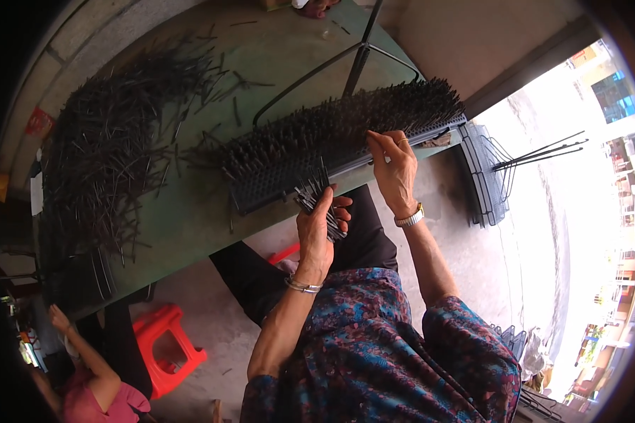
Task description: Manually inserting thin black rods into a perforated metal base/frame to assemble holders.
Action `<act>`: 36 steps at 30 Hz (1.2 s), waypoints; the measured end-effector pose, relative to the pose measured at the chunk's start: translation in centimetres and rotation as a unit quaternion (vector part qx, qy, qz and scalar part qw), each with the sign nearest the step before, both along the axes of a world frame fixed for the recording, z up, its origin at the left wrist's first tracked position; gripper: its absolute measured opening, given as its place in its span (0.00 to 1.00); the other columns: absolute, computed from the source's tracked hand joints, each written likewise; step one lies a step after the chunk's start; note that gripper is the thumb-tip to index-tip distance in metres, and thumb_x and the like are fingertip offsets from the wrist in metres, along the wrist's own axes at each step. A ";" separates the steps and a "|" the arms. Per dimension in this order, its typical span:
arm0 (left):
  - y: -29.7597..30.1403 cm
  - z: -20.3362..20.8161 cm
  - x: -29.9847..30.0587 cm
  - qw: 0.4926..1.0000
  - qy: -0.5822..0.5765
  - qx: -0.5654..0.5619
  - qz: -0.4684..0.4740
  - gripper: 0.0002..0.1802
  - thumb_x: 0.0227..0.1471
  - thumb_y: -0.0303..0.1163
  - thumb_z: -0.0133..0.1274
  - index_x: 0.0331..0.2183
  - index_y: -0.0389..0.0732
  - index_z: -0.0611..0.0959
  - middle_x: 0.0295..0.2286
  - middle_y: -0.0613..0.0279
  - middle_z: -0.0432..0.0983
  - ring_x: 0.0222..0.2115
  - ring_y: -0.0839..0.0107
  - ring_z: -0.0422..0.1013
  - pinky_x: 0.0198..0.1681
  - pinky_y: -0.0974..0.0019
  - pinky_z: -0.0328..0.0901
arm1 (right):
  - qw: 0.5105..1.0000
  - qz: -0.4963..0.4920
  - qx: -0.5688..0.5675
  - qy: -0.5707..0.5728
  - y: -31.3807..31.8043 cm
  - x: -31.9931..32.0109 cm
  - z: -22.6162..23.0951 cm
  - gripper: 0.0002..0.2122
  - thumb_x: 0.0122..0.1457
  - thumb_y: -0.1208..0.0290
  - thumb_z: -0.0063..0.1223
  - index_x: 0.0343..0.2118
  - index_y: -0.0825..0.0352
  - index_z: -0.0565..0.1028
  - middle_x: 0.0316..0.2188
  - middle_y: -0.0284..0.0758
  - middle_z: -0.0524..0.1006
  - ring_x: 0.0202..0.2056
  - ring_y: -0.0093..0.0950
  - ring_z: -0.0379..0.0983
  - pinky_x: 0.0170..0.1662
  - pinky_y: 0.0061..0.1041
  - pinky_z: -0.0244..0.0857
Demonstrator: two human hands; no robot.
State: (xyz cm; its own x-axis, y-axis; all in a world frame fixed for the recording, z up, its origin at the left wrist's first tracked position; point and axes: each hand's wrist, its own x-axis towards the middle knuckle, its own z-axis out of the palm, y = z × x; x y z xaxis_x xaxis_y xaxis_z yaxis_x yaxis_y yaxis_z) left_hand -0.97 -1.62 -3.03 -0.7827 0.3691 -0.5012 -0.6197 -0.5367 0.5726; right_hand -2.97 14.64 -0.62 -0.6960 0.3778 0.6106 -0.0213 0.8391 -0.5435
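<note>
A bundle of short, thin black rods (309,196) is in my left hand (315,236), its fingers wrapped round them just in front of a long black perforated rack (261,189). Many similar dark rods (339,120) stand upright in the rack's holes, packed close along most of its length. Bare holes show at its near left part. Over the rack's front edge, my right hand (395,173) is closed in a pinch, thumb against fingertips. Whatever lies between those fingertips is too small to make out.
A large heap of loose black rods (106,134) covers the left of the green table (190,264). Behind the rack stands a thin black metal frame (360,53). More dark racks (483,176) are at the right. A co-worker's arm (85,345) and a red stool (164,345) are lower left.
</note>
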 end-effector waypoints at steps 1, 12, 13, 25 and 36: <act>0.1 0.1 0.0 1.000 0.000 -0.005 0.001 0.17 0.56 0.39 0.54 0.41 0.36 0.78 0.24 0.60 0.77 0.17 0.77 0.69 0.17 0.75 0.63 | 1.000 0.005 -0.022 -0.002 0.2 0.0 -0.2 0.06 0.54 0.76 0.57 0.35 0.64 0.81 0.26 0.33 0.72 0.25 0.25 0.71 0.28 0.23 0.63; 0.1 0.1 0.5 1.000 0.017 -0.011 0.003 0.17 0.54 0.39 0.56 0.38 0.34 0.80 0.21 0.62 0.75 0.15 0.77 0.66 0.15 0.74 0.60 | 0.999 0.019 -0.003 -0.049 0.3 -0.4 -0.5 0.07 0.55 0.73 0.58 0.36 0.61 0.81 0.29 0.31 0.72 0.27 0.24 0.71 0.29 0.23 0.64; 0.0 0.1 0.5 1.000 0.020 -0.018 0.000 0.17 0.54 0.39 0.56 0.37 0.34 0.80 0.21 0.61 0.75 0.15 0.77 0.66 0.15 0.74 0.59 | 0.999 0.011 0.000 -0.045 0.1 0.0 -0.6 0.07 0.55 0.73 0.58 0.37 0.60 0.81 0.30 0.31 0.72 0.28 0.24 0.71 0.30 0.23 0.64; -0.1 0.9 0.7 0.999 0.030 -0.004 -0.035 0.16 0.55 0.40 0.55 0.35 0.35 0.80 0.23 0.60 0.78 0.17 0.76 0.70 0.17 0.74 0.62 | 0.926 0.212 -0.180 -0.255 -2.1 2.0 1.6 0.14 0.54 0.67 0.58 0.40 0.70 0.77 0.30 0.37 0.74 0.32 0.29 0.73 0.34 0.27 0.66; -0.6 1.0 0.5 1.000 0.021 -0.008 -0.020 0.13 0.56 0.37 0.53 0.37 0.36 0.79 0.28 0.55 0.80 0.24 0.69 0.76 0.18 0.73 0.63 | 0.869 0.242 -0.320 -0.290 -2.8 2.0 2.9 0.10 0.57 0.72 0.52 0.37 0.75 0.74 0.24 0.34 0.75 0.24 0.20 0.72 0.26 0.20 0.66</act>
